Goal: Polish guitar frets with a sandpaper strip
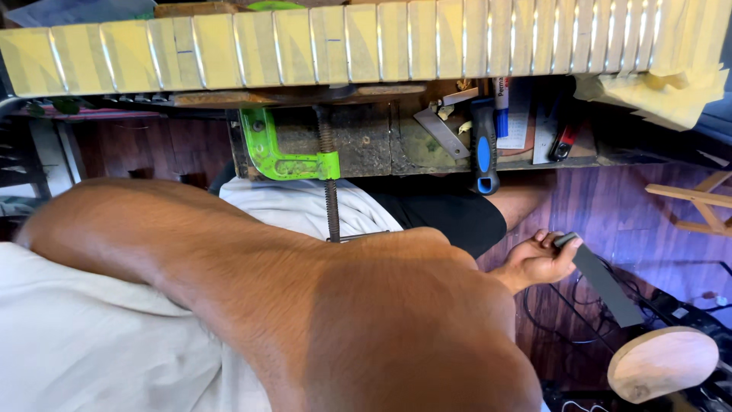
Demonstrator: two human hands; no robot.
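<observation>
Right hand [536, 262] around flat dark grey bar [604, 284]

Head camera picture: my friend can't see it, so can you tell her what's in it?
A person's right hand holds a flat dark grey bar low beside their leg, above a dark wood floor. Above, a long guitar neck covered in yellow masking tape lies on a workbench, where a bright green metal clamp grips the edge. The left hand is out of view.
</observation>
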